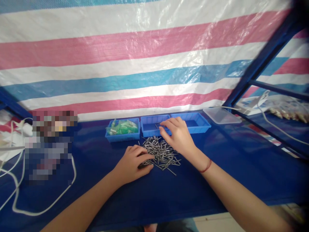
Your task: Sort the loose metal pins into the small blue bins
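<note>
A loose pile of thin silvery nails (161,154) lies on the blue table. My left hand (134,162) rests at the pile's left edge, thumb and fingers apart, touching nails and holding none that I can see. Over the front wall of the middle blue tray (152,131) reaches my right hand (178,135), palm down. Its thumb and fingertips come close together, with a few nails (157,125) at the tips. Whether some of these lie on the tray floor is hard to make out. The right palm is hidden.
Left of the middle tray, a blue tray (108,138) holds green and clear plastic pieces (124,126). Another blue tray (199,129) adjoins on the right, near a clear plastic lid (222,115). A white cable (43,212) curves across the table's left. Blue frame posts (256,67) flank a striped sheet (135,77).
</note>
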Demonstrator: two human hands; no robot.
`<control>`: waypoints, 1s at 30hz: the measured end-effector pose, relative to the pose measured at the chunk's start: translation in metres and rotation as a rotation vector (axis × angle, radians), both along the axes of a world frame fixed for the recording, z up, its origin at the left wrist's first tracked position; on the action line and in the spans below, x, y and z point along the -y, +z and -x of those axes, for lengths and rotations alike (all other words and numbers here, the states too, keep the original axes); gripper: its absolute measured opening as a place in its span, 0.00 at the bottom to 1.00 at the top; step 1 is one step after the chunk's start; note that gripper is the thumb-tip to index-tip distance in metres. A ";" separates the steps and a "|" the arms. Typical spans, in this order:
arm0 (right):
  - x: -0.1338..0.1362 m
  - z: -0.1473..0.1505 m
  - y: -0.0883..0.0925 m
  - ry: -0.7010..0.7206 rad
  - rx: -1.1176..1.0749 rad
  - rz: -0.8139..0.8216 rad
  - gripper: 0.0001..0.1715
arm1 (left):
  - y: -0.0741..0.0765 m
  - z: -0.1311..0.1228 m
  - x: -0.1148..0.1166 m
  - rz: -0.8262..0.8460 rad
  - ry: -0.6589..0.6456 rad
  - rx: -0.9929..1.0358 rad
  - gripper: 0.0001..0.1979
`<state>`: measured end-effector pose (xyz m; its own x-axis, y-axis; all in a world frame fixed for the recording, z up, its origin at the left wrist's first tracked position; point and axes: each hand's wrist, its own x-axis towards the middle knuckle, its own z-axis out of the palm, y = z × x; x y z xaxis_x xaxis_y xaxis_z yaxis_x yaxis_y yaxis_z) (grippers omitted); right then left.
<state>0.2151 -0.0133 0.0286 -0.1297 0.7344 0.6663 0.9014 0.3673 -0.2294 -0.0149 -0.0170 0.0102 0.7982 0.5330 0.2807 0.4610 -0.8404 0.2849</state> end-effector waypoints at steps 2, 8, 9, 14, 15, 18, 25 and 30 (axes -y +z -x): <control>0.003 0.007 0.001 0.102 0.053 0.039 0.13 | 0.000 0.000 0.003 -0.004 -0.014 -0.019 0.13; 0.006 0.015 -0.009 0.392 0.149 0.199 0.07 | -0.004 0.000 0.008 0.002 0.024 -0.056 0.08; 0.006 0.016 -0.011 0.404 0.140 0.201 0.07 | -0.004 0.000 0.009 -0.001 0.030 -0.057 0.07; 0.007 0.015 -0.021 0.441 0.119 0.205 0.07 | -0.006 -0.002 0.014 -0.035 0.073 -0.070 0.07; 0.008 0.015 -0.022 0.446 0.118 0.212 0.08 | -0.007 -0.003 0.014 -0.042 0.081 -0.072 0.07; 0.011 0.015 -0.023 0.451 0.119 0.223 0.09 | -0.006 -0.005 0.016 -0.051 0.100 -0.075 0.08; 0.016 0.018 -0.021 0.506 0.100 0.241 0.08 | -0.007 -0.007 0.015 0.052 0.147 0.004 0.08; 0.020 0.022 -0.017 0.569 0.085 0.291 0.05 | -0.010 -0.007 0.009 0.140 0.177 0.099 0.07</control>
